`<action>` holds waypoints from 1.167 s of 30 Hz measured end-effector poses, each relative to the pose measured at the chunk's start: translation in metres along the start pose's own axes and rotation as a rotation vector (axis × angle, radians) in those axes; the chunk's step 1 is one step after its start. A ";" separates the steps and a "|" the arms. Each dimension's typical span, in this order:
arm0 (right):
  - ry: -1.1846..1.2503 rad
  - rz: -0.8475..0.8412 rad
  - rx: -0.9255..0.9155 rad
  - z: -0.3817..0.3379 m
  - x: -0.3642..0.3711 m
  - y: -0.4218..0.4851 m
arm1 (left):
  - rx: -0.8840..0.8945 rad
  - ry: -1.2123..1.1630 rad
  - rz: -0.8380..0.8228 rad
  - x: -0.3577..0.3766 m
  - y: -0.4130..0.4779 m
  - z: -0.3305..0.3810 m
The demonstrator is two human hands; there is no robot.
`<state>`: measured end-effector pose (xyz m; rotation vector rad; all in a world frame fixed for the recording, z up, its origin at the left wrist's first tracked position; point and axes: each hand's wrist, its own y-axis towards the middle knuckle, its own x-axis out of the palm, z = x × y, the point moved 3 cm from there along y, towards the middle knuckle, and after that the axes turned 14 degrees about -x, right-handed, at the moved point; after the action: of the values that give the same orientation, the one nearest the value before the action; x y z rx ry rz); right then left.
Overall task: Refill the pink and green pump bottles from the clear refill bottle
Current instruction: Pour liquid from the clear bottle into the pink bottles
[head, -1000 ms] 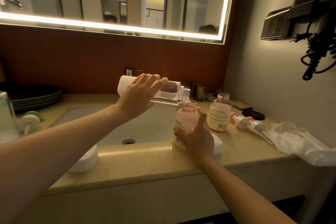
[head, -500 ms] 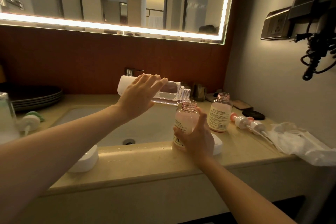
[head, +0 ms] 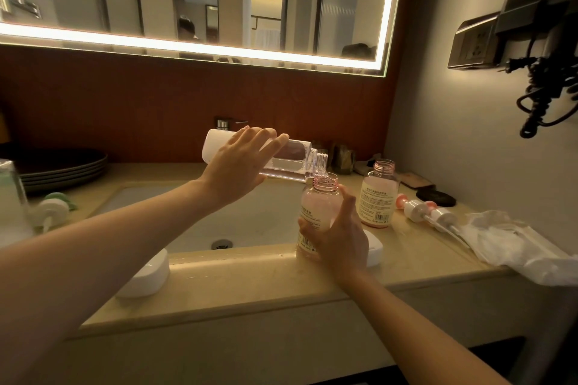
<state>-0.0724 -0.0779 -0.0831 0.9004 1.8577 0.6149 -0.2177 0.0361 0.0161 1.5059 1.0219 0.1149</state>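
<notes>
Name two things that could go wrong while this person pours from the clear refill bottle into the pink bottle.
1. The left hand holds the clear refill bottle nearly flat, its mouth at the narrow neck of the pink bottle. A small wobble could send liquid down the outside onto the counter.
2. The pink bottle stands on the counter strip in front of the sink, gripped low by the right hand. A knock near its top might tip it.

I see no real change: my left hand [head: 240, 162], the tipped refill bottle [head: 291, 162], the pink bottle [head: 319, 206] and my right hand [head: 341, 237] sit where they were.
</notes>
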 end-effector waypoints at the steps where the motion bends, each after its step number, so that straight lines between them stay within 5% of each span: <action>1: 0.000 -0.001 0.001 0.000 0.000 0.000 | 0.001 0.002 0.002 0.000 0.000 0.000; 35: -0.003 0.009 -0.002 -0.001 -0.001 0.000 | 0.007 0.020 -0.002 -0.001 0.001 0.000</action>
<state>-0.0730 -0.0785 -0.0825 0.9082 1.8508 0.6211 -0.2177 0.0355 0.0173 1.5125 1.0408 0.1251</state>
